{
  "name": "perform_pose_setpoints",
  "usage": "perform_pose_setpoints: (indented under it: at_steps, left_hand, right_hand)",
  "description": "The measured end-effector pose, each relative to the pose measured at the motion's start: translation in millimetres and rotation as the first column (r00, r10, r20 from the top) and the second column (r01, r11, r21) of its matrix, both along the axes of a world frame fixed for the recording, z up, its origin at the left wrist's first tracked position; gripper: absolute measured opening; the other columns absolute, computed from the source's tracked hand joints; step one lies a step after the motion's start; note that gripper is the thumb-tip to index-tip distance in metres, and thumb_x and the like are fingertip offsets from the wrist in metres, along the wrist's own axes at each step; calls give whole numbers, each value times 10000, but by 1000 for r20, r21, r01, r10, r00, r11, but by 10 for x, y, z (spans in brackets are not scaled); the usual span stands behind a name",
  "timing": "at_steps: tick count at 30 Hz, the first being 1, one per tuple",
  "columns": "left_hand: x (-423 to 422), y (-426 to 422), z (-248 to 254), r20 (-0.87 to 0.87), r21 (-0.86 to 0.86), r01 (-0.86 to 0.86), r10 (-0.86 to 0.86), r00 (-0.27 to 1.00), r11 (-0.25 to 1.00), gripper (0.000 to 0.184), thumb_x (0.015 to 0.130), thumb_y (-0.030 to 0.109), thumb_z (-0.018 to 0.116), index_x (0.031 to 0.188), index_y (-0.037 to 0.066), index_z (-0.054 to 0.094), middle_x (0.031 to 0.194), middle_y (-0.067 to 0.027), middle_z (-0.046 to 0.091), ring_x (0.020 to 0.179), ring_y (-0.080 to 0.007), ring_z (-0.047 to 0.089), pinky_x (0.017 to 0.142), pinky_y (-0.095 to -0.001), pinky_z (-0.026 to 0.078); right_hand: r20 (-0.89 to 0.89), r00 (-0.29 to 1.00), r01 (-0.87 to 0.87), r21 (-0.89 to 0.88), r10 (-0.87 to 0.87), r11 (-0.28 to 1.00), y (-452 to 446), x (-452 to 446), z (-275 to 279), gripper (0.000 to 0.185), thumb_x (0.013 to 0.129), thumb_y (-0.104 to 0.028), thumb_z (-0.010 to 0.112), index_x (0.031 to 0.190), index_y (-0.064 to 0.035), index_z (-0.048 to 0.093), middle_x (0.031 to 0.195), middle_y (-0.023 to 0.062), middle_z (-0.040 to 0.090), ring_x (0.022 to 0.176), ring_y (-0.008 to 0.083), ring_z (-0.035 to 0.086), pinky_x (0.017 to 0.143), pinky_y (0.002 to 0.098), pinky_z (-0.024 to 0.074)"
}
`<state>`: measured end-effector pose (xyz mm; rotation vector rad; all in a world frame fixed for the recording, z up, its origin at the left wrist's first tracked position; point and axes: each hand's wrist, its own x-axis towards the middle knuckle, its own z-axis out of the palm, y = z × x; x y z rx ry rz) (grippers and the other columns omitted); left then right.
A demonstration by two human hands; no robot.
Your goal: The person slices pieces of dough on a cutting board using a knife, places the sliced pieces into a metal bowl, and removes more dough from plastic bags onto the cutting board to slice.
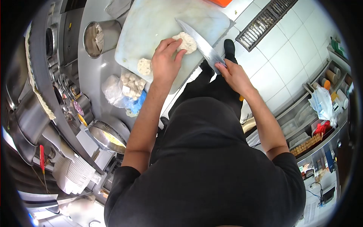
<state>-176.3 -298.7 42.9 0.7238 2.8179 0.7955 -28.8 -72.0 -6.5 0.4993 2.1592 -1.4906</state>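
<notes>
My right hand (235,76) is closed round the handle of a large knife (204,47), whose blade points up and left over a white cutting board (140,28). Against the blade's left side lies a pale, round, dough-like piece (188,42). The fingers of my left hand (167,60) rest on that piece, thumb and fingertips apart around its left edge. A second, smaller pale piece (144,66) sits on the board just left of my left wrist.
Beside the board stand a metal container (101,38) with a cloth inside and a plastic bag (112,90) near white chunks (131,85). A metal bowl (107,135) and stacked white plates (73,172) are lower left. Shelves (302,113) stand right, beyond a floor grate (264,24).
</notes>
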Motion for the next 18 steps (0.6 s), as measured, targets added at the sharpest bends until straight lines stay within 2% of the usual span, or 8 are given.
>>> perform_pose_setpoints:
  at_steps: [6, 9, 15, 18]
  left_hand:
    - [24, 7, -27, -1, -6, -36, 36, 999, 999, 382, 841, 127, 916, 1210, 100, 819, 1177, -101, 753, 1030, -278, 743, 872, -385, 610]
    - [40, 0, -78, -45, 43, -30, 32, 998, 999, 377, 843, 131, 915, 1207, 102, 822, 1165, -100, 759, 1010, -274, 745, 859, -382, 609]
    - [92, 1, -130, -122, 9, -23, 24, 992, 1000, 383, 842, 124, 914, 1214, 104, 824, 1154, -95, 768, 1004, -270, 745, 854, -372, 605]
    - [78, -33, -164, -112, 54, -18, 24, 993, 998, 375, 847, 129, 911, 1211, 102, 827, 1141, -96, 773, 1006, -267, 747, 864, -371, 604]
  right_hand:
    - [-103, 995, 5, 9, -4, 1000, -152, -196, 22, 492, 1113, -438, 607, 957, 28, 616, 787, 298, 667, 793, 522, 650, 715, 566, 485]
    - [-125, 992, -5, 27, 8, 1000, -160, -179, 61, 461, 1108, -408, 621, 964, 30, 618, 805, 309, 671, 823, 520, 665, 728, 586, 487]
    - [-24, 996, -89, 107, 92, 990, -19, 122, 229, 434, 1107, -398, 621, 1008, 24, 611, 958, 263, 759, 920, 486, 715, 760, 558, 556]
    - [-23, 993, -112, 97, 115, 989, -14, 70, 191, 423, 1108, -395, 618, 1021, 19, 609, 1020, 237, 780, 942, 472, 726, 782, 549, 580]
